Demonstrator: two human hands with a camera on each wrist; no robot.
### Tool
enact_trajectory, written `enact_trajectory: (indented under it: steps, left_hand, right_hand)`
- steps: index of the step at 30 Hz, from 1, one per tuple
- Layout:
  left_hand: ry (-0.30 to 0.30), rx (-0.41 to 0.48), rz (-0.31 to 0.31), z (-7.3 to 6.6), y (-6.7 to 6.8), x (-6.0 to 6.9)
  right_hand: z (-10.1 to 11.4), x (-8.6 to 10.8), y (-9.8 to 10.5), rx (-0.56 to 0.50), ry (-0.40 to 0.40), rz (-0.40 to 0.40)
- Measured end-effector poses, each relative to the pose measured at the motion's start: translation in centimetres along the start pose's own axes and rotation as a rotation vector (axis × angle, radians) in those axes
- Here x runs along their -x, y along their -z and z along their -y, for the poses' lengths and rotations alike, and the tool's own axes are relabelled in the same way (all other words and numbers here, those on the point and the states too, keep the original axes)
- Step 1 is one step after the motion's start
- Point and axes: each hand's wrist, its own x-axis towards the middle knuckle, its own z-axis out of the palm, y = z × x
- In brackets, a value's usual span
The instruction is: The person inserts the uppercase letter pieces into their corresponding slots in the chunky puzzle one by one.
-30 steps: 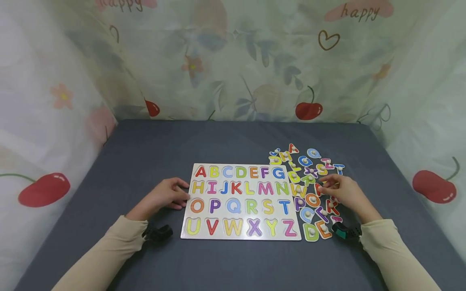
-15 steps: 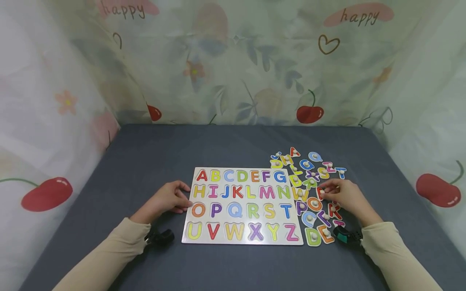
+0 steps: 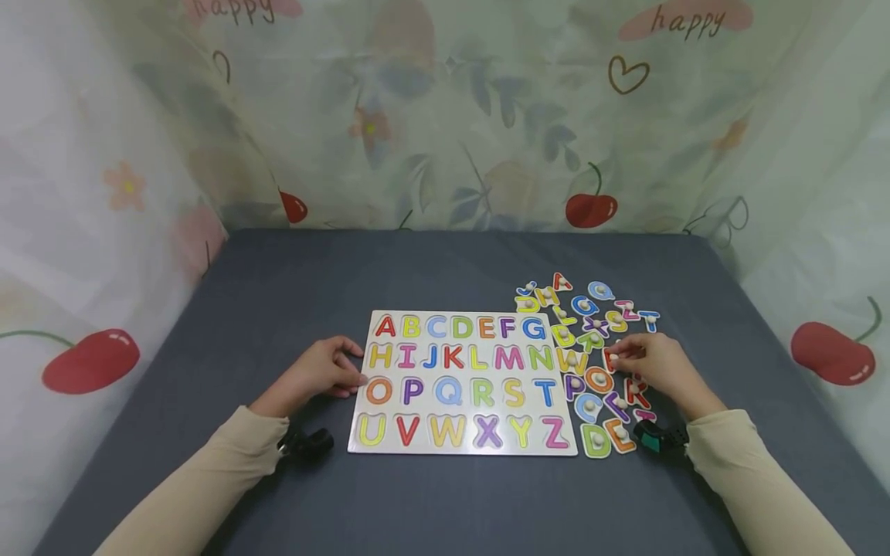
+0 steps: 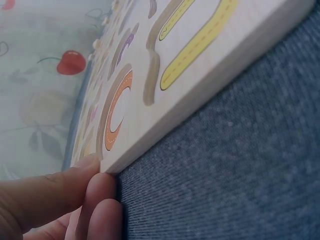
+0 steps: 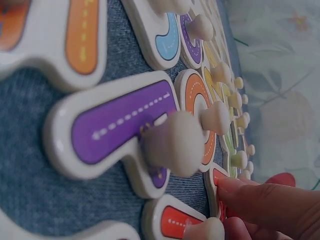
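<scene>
A white alphabet puzzle board, with rows of coloured letter recesses from A to Z, lies flat in the head view. My left hand holds its left edge. In the left wrist view the thumb is on the board's upper edge beside the orange O, and the curled fingers lie against its side. Right of the board, my right hand pinches a red letter piece among the loose letters. The right wrist view shows thumb and fingers at this piece, partly covering it; its letter and knob are hidden.
Several loose knobbed letters crowd the board's right side, including a purple piece, an orange O, a red K and a green D. A dark cloth covers the table. Printed curtains hang behind and at both sides.
The head view shifts slightly down and back up. Both hands keep nearly the same places, the left at the board's edge and the right at the red letter piece.
</scene>
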Motion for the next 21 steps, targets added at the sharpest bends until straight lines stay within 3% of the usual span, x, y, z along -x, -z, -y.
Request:
enact_trajectory:
  steps: [10, 21]
  left_hand:
    - [-0.008, -0.003, 0.000, 0.0, -0.1, -0.3]
    - [0.005, 0.014, 0.025, 0.1, 0.2, 0.0]
  right_hand:
    - [0.7, 0.2, 1.2, -0.020, -0.056, 0.001]
    - [6.2, -1.1, 1.4, -0.036, 0.081, -0.061]
